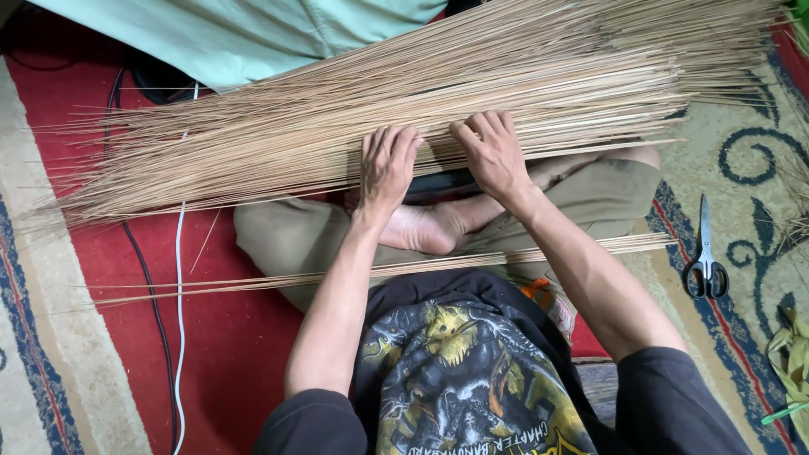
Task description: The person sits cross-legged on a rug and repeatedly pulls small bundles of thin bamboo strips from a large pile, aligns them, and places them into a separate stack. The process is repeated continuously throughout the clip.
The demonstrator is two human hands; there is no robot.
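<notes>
A broad sheaf of thin tan sticks point(278, 135) lies across my crossed legs, fanning from upper right to the left. My left hand point(388, 164) rests palm down on the sticks near the middle, fingers pressing into them. Just to its right, my right hand point(493, 152) also lies on the sheaf, fingers curled over the sticks. A smaller bunch of sticks point(404, 268) lies across my lap, closer to my body. My bare foot point(425, 227) shows below the hands.
Black-handled scissors point(706, 268) lie on the patterned carpet at the right. A white cable point(179, 278) and a black cable point(143, 270) run along the red carpet at the left. A pale green cloth point(253, 34) is at the top. A yellow-green bag point(790, 358) sits at the right edge.
</notes>
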